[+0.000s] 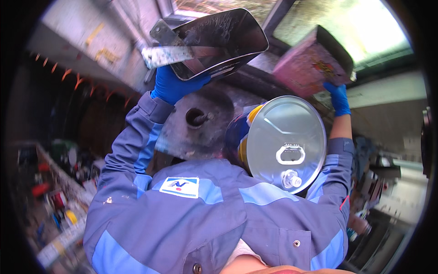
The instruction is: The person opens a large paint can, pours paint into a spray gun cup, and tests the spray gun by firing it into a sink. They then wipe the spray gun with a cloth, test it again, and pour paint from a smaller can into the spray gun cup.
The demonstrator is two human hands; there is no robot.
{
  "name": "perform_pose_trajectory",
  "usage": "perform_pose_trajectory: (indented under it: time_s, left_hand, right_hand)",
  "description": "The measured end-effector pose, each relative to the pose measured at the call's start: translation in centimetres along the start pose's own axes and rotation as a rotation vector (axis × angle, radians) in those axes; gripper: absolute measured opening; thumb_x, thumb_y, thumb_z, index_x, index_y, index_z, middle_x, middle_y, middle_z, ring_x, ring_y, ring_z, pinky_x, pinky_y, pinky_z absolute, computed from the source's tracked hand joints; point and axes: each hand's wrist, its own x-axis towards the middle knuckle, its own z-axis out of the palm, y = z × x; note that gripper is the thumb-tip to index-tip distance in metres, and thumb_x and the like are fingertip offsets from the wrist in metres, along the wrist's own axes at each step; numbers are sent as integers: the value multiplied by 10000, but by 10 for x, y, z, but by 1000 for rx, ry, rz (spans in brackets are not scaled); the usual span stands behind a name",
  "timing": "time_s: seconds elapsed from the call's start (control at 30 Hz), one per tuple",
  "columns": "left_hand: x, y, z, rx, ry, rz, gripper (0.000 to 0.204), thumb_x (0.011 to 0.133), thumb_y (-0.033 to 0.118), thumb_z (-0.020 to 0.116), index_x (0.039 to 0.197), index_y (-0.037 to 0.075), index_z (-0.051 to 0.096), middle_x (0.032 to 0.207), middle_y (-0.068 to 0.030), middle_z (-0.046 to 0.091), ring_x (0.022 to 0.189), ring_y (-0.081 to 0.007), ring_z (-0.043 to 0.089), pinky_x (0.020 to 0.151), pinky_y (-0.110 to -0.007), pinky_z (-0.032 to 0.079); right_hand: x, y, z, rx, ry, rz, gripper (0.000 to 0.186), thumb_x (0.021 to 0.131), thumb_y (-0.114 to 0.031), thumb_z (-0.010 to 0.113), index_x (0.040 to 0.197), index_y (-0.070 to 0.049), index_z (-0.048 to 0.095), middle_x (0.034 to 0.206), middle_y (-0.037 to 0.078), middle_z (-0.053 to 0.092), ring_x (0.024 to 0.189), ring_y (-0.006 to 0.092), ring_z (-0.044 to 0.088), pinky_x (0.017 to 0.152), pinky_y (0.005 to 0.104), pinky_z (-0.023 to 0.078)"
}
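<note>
Raised at upper left, my left hand (180, 86), in a blue glove, is closed around the near end of an open rectangular metal can (248, 45). Its inside is dark and smeared. Across that can's near end lies a flat tool like a scraper (171, 55), coated in pale residue; whether my fingers also grip it is hidden. On the right, my gloved right hand (338, 98) grips the lower edge of a pink-stained rectangular can (308, 64), which is tilted. Between my arms stands a metal drum (285, 132) with a folding handle and a clear spout cap on its lid.
A stained work surface (175, 137) lies below my left hand, with a small dark round pot (195, 118) on it. Windows (365, 23) are behind the cans. Cluttered shelving (59, 192) fills the lower left, and more goods (369, 192) stand at right.
</note>
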Motion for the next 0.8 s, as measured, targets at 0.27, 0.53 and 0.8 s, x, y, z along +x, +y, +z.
perform_pose_trajectory:
  time_s: [0.27, 0.53, 0.8]
  left_hand:
    - [-103, 13, -13, -110, -27, -407, 650, 893, 466, 564, 1459, 202, 386, 1483, -34, 432, 1330, -241, 434, 1153, -437, 257]
    - [-93, -12, 3, 82, 259, -169, 1146, 582, 125, 902, 1469, -33, 193, 1367, -146, 459, 1218, -235, 494, 1050, -372, 419]
    - [-39, -21, 10, 223, 204, -11, 1290, 579, 178, 928, 1527, 34, 66, 1453, -181, 357, 1326, -303, 398, 1103, -410, 370]
  right_hand:
    - [9, 0, 28, 243, 207, -229, 550, 763, 13, 734, 1278, 22, 541, 1222, 113, 589, 1116, 193, 566, 968, 339, 469]
    - [10, -34, 44, 86, 192, -395, 544, 727, 52, 753, 1231, 34, 552, 1131, 113, 628, 1052, 204, 600, 934, 337, 489]
    - [5, -95, 72, 191, 67, -339, 847, 642, 45, 827, 1367, -19, 394, 1260, 123, 548, 1137, 240, 558, 976, 372, 478]
